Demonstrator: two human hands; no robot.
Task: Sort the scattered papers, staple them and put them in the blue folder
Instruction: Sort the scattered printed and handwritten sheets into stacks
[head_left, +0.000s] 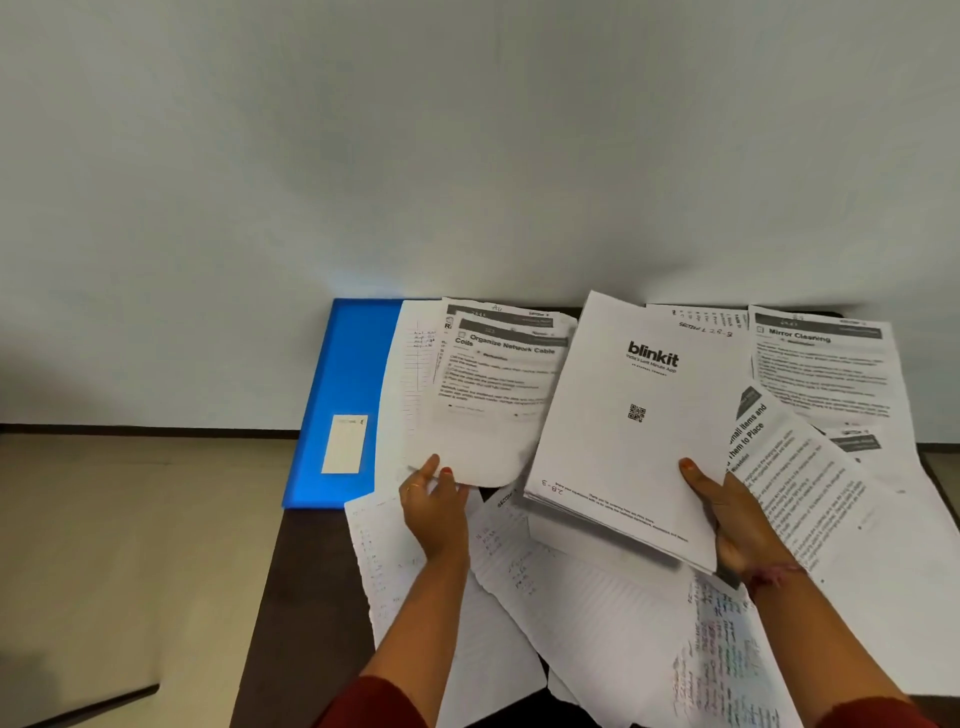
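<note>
A flat blue plastic folder (348, 374) with a pale label lies closed at the far left edge of the dark counter (306, 597), partly covered by loose sheets. Just beside it, the person's left hand (434, 506) pinches the lower edge of a printed white sheet headed "Organize Network Cable Coils" (493, 395), thumb and fingers closed on the paper. Handwritten lined pages (524, 587) lie scattered beneath both forearms. Further right, the right hand (727, 519) has its grip closed around a gathered stack of white papers topped by a "blinkit" page (634, 415), thumb on top. At far right, a printed "Mirror Cleaning" sheet (826, 364) rests on the counter. No stapler is in view. The step in hand appears to be gathering: the single sheet would best be laid squarely on the stack, edges aligned, before stapling.
</note>
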